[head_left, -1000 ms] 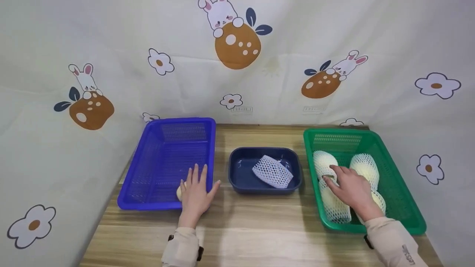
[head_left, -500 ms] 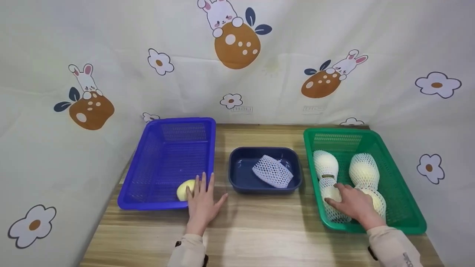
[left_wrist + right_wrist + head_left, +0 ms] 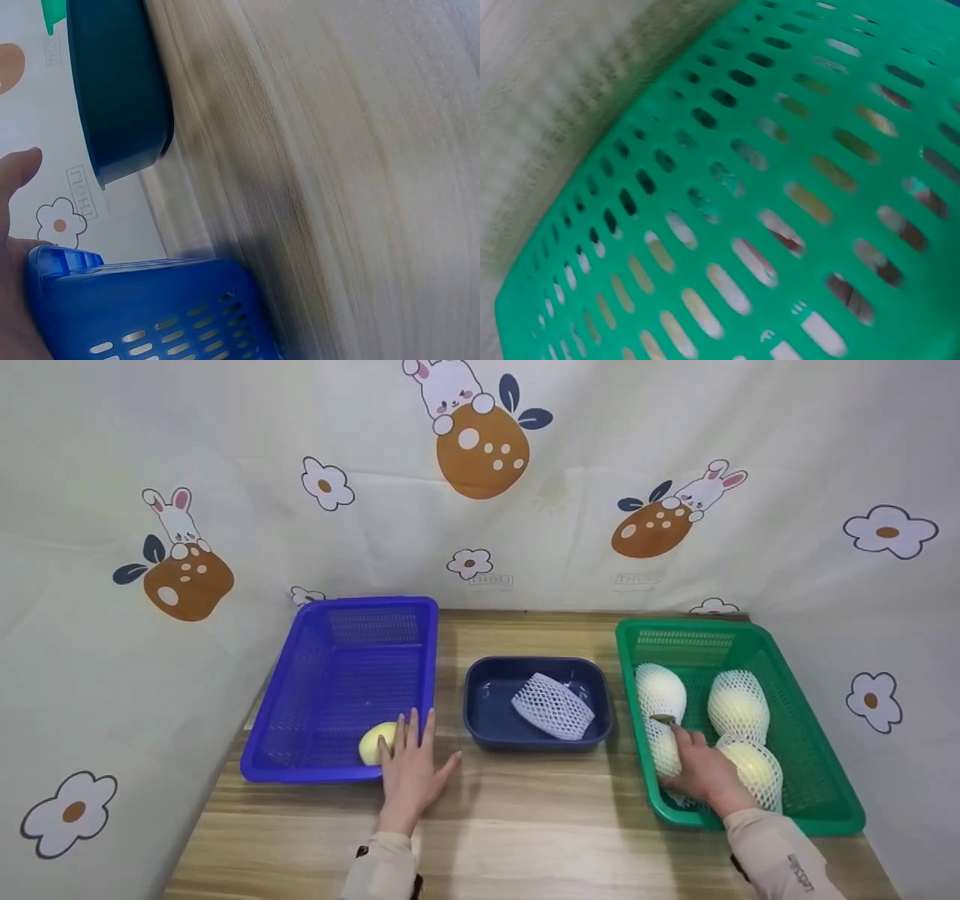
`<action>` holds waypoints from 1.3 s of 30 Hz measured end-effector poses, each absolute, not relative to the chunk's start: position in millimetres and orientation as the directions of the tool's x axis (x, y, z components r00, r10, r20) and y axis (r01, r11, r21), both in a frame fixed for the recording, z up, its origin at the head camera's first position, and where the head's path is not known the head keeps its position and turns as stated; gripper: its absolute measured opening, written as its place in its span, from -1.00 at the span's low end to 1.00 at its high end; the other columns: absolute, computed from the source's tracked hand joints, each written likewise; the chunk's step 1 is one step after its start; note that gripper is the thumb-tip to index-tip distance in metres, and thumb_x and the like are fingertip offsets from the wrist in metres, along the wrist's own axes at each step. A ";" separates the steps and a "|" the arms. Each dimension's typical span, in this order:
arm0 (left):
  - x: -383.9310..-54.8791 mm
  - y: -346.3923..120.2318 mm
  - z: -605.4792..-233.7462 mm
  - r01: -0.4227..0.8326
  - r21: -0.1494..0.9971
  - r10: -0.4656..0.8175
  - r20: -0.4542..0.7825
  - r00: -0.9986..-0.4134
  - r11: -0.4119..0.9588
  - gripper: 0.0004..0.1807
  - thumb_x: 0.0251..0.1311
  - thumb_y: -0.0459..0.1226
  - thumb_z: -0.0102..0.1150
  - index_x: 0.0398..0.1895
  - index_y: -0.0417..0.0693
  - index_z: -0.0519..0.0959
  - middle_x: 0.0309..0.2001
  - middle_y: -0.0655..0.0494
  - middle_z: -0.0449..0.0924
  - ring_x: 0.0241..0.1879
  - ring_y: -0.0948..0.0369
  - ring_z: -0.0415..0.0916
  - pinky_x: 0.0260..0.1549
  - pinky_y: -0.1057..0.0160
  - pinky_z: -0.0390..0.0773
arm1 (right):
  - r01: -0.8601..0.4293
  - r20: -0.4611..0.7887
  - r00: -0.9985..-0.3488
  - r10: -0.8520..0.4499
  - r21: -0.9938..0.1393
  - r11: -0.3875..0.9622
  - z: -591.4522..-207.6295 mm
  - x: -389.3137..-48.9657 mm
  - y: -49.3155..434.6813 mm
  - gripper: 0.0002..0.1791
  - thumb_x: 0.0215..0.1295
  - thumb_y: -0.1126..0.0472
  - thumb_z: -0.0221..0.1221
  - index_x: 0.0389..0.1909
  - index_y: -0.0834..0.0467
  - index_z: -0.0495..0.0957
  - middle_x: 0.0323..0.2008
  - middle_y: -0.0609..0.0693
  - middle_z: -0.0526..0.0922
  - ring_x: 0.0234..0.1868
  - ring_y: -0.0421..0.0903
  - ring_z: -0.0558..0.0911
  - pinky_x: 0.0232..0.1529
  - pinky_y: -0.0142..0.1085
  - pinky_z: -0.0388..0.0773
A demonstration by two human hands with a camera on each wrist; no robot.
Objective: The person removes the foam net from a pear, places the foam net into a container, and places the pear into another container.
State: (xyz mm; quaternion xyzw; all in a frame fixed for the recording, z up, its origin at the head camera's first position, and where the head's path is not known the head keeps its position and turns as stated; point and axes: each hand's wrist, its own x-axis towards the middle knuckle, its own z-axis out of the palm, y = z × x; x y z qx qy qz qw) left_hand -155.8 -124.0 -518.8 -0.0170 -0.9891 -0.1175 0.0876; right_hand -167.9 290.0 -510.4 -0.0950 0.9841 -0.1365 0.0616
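Note:
My left hand [image 3: 411, 776] reaches over the front right corner of the blue basket [image 3: 255, 765], fingers straight and spread. Inside that corner lies a bare pale yellow round fruit [image 3: 375, 742], partly behind the fingers. In the left wrist view, part of the left hand [image 3: 19, 300] shows beside the basket's rim. Within the green basket [image 3: 840, 802], my right hand [image 3: 705, 769] grips a pale fruit in a white foam net [image 3: 661, 750] at the front left, thumb low and fingers over its top. The right wrist view is filled by the basket's slotted green wall [image 3: 727, 180], blurred.
Between the baskets stands a dark blue tray [image 3: 487, 742] holding a loose white foam net [image 3: 553, 706]. Other netted fruits, a back left one [image 3: 660, 690], a back right one [image 3: 739, 709] and a front right one [image 3: 754, 772], crowd the right hand. A printed curtain [image 3: 570, 525] hangs behind.
My left hand has drawn back and right off the bare fruit, uncovering it. The right hand has moved down toward the front left netted fruit and taken hold of it.

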 end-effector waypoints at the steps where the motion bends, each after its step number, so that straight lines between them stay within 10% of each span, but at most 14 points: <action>1: -155.9 -123.9 -519.1 0.054 0.227 0.013 0.179 -0.984 0.972 -0.14 0.00 0.21 -0.01 0.32 -0.02 0.10 0.27 -0.17 0.05 0.25 -0.08 -0.08 0.10 -0.22 -0.15 | -0.176 -0.076 -0.976 -0.205 -0.280 0.944 -512.1 -169.2 290.5 -0.08 -0.19 0.09 0.32 0.14 0.46 0.11 -0.13 0.44 0.29 -0.37 0.25 0.49 -0.44 0.03 0.45; 39: -155.3 -124.3 -520.5 0.063 0.211 0.022 0.194 -0.981 0.975 -0.13 -0.02 0.21 0.00 0.32 -0.03 0.09 0.26 -0.17 0.09 0.25 -0.07 -0.06 0.09 -0.23 -0.12 | -0.261 0.193 -0.960 -0.201 -0.367 0.893 -456.3 -169.5 286.1 -0.11 -0.23 0.11 0.30 0.17 0.32 0.14 -0.15 0.33 0.35 -0.40 0.15 0.49 -0.46 0.02 0.44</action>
